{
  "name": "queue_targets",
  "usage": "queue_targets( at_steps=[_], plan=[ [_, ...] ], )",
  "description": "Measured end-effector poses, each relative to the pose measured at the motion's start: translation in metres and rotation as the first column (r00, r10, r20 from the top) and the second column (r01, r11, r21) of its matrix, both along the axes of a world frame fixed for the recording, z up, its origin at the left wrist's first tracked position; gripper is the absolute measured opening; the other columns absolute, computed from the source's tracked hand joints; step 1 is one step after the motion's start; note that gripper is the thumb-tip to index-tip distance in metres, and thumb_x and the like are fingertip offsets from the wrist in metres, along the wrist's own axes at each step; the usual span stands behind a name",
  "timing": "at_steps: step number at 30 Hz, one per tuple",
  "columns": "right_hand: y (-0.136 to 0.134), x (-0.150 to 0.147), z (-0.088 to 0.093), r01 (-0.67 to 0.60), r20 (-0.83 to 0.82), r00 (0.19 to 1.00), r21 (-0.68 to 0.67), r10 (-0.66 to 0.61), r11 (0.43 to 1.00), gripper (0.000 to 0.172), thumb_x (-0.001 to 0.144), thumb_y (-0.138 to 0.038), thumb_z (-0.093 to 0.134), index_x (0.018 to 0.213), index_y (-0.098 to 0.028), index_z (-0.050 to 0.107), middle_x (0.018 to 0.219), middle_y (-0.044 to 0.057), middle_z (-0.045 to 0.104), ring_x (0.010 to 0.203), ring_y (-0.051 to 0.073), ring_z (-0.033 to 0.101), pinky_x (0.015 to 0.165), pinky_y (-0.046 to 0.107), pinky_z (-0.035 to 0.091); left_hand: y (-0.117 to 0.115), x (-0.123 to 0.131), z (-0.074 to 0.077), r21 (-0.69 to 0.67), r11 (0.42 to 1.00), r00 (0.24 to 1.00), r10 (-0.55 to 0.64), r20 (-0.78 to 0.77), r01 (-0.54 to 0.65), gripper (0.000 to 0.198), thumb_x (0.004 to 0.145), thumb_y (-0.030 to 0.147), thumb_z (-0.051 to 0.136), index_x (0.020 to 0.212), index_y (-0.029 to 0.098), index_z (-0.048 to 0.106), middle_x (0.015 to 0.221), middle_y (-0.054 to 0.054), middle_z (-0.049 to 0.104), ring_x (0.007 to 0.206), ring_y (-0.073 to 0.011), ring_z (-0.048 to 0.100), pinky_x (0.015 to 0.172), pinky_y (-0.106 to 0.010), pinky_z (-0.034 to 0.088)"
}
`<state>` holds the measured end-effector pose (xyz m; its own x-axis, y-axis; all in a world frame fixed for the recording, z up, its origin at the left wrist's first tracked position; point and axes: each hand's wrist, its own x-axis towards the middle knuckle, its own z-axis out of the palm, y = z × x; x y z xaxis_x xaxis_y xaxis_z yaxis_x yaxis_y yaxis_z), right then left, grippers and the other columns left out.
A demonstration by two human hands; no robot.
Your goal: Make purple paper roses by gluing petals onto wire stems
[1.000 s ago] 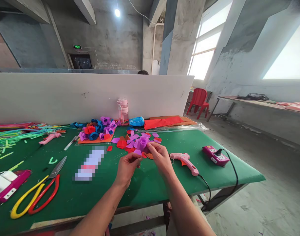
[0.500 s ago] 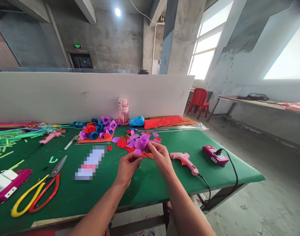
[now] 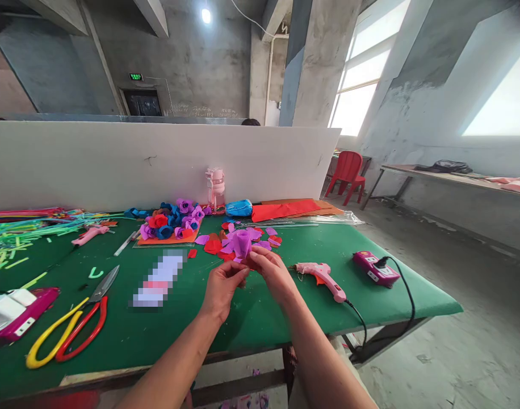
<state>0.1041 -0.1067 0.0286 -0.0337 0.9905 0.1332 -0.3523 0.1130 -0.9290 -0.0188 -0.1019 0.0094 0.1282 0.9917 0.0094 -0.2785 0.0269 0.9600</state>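
A purple paper flower (image 3: 242, 242) stands upright between my hands, over the loose petals. My right hand (image 3: 273, 274) pinches its lower right side with thumb and forefinger. Just below the bloom, the thumb and fingers of my left hand (image 3: 221, 288) are pressed together at its base; whether they grip a stem there is hidden. Red petals (image 3: 213, 245) and purple petals lie scattered on the green tabletop (image 3: 166, 346) behind the flower. To the right of my right hand lies a pink glue gun (image 3: 323, 277) with its cord running off the table.
Finished paper flowers (image 3: 170, 218) are heaped at the back left. Scissors (image 3: 83, 318) with yellow and red handles lie at left, near a magenta power strip (image 3: 38, 318). Another power strip (image 3: 374, 268) sits at right. A pink bottle (image 3: 216, 187) stands before the white board (image 3: 81, 165).
The flower has shifted slightly left and appears turned more upright. My right hand has moved a little left and down, nearer my left fingers. The view has shifted slightly.
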Motion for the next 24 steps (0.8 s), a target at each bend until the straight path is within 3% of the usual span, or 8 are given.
queue_targets(
  at_steps=[5, 11, 17, 24],
  plan=[
    [-0.001, -0.009, -0.004, -0.026, -0.015, 1.0, 0.027, 0.026, 0.999, 0.025, 0.07, -0.033, 0.068, 0.09, -0.019, 0.068, 0.082, 0.004, 0.07, 0.078, 0.017, 0.063, 0.074, 0.028, 0.046, 0.001, 0.0, 0.0, -0.037, 0.999, 0.998, 0.017, 0.064, -0.014, 0.022, 0.051, 0.028, 0.08, 0.063, 0.015, 0.066, 0.058, 0.001, 0.059, 0.051, -0.0078, 0.048, 0.052, -0.022, 0.04],
    [-0.001, -0.012, -0.005, 0.041, -0.038, 0.998, -0.004, -0.041, 0.999, 0.029, 0.066, -0.038, 0.073, 0.082, -0.016, 0.066, 0.079, 0.005, 0.071, 0.073, 0.015, 0.062, 0.068, 0.026, 0.045, 0.0, -0.001, 0.001, -0.044, 0.999, 0.997, 0.007, 0.08, -0.004, 0.023, 0.051, 0.028, 0.08, 0.064, 0.015, 0.066, 0.059, 0.002, 0.059, 0.051, -0.0078, 0.049, 0.052, -0.022, 0.04],
    [0.001, -0.012, -0.01, 0.091, -0.007, 0.996, 0.036, -0.091, 0.995, 0.028, 0.076, -0.043, 0.063, 0.077, -0.016, 0.069, 0.075, 0.006, 0.071, 0.069, 0.016, 0.063, 0.068, 0.028, 0.046, 0.0, -0.002, 0.002, -0.036, 0.999, 0.998, -0.008, 0.064, 0.01, 0.021, 0.052, 0.027, 0.08, 0.061, 0.015, 0.065, 0.058, 0.001, 0.059, 0.051, -0.0081, 0.049, 0.051, -0.022, 0.04],
    [0.001, -0.013, -0.013, 0.124, 0.045, 0.991, 0.073, -0.127, 0.99, 0.032, 0.077, -0.045, 0.06, 0.078, -0.016, 0.072, 0.077, 0.007, 0.071, 0.073, 0.018, 0.063, 0.068, 0.029, 0.046, -0.001, -0.002, 0.003, -0.031, 0.999, 0.998, -0.008, 0.059, 0.01, 0.021, 0.052, 0.027, 0.08, 0.061, 0.015, 0.065, 0.057, 0.002, 0.06, 0.05, -0.0082, 0.049, 0.051, -0.022, 0.039]
  ],
)
